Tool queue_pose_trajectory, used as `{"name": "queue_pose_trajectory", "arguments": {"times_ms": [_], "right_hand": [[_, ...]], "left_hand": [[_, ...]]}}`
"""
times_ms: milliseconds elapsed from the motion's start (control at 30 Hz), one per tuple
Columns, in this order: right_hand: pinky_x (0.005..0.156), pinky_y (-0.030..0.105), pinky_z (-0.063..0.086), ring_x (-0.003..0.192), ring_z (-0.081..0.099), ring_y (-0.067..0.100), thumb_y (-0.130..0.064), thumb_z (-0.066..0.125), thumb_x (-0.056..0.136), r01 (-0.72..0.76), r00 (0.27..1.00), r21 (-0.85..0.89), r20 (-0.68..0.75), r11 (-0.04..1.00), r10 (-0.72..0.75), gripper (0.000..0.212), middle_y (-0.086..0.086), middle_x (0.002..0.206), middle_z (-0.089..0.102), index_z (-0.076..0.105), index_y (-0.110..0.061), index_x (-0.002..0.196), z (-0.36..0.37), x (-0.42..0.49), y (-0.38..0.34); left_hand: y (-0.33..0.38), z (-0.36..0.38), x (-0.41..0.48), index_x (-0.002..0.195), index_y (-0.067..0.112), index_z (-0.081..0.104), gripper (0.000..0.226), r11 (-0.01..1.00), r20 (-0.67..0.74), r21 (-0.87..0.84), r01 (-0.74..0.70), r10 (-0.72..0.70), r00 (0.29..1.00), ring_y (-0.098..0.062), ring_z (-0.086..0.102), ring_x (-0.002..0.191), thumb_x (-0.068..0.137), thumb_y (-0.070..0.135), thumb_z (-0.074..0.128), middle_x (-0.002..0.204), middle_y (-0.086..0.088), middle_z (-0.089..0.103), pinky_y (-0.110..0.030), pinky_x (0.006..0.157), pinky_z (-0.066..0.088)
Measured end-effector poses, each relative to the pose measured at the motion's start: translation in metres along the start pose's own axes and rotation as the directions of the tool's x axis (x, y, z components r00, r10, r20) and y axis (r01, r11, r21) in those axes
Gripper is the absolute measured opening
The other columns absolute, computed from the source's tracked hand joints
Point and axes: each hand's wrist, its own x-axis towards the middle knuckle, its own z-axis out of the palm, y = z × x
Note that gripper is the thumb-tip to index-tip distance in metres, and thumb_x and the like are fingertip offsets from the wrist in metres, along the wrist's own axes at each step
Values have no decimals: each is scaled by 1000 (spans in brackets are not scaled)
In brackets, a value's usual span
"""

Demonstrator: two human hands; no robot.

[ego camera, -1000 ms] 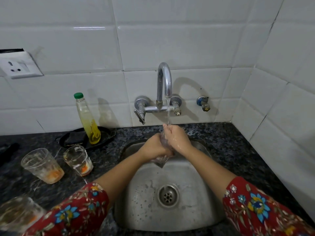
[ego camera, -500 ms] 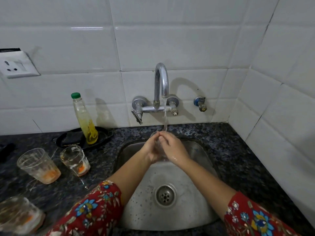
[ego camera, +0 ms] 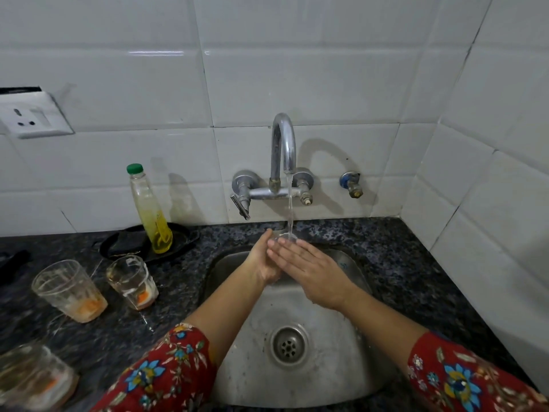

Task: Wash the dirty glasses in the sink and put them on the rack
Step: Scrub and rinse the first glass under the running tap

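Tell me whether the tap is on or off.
On. A stream of water runs from the tap down toward the sink.

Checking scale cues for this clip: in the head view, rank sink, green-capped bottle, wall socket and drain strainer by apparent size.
1. The sink, clearly largest.
2. The green-capped bottle and the wall socket look about alike, so they are unranked.
3. The drain strainer, smallest.
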Motion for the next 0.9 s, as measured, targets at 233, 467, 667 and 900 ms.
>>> {"name": "queue_pose_trajectory", "arguments": {"times_ms": [233, 467, 667, 900], "right_hand": [[82, 37, 52, 110, 59, 30, -15, 69, 77, -692, 722, 290, 260, 661, 641, 62, 12, 128, 52, 39, -13, 131, -19, 44, -13], [70, 28, 58, 72, 68, 16, -12, 75, 68, -769, 555, 630, 571, 109, 605, 11, 2, 74, 70, 71, -14, 79, -32, 47, -12], [64, 21, 57, 72, 66, 15, -3, 70, 76, -596, 524, 626, 778, -502, 347, 18, 9, 86, 70, 66, -6, 93, -34, 32, -10], [67, 29, 60, 62, 65, 14, -5, 67, 77, -685, 520, 644, 760, -341, 390, 8, 6, 72, 67, 66, -7, 85, -28, 40, -15]], "left_hand": [[-4, 1, 9, 126, 6, 56, 55, 965, -158, 146, -217, 239, 958, -23, 68, 76, 82, 36, 69, 109, -14, 68, -34, 58, 56], [-7, 2, 1, 116, 17, 44, 55, 876, -25, 305, -373, 399, 917, -22, 68, 77, 74, 14, 79, 103, -14, 62, -34, 67, 60], [-4, -3, -5, 103, 4, 67, 39, 860, 128, 407, -309, 281, 951, -25, 64, 81, 74, 26, 79, 90, -11, 68, -36, 82, 52], [-3, 9, -18, 95, 6, 69, 34, 821, 52, 515, -245, 256, 965, -25, 67, 81, 69, 25, 81, 89, -10, 70, -38, 80, 56]]}}
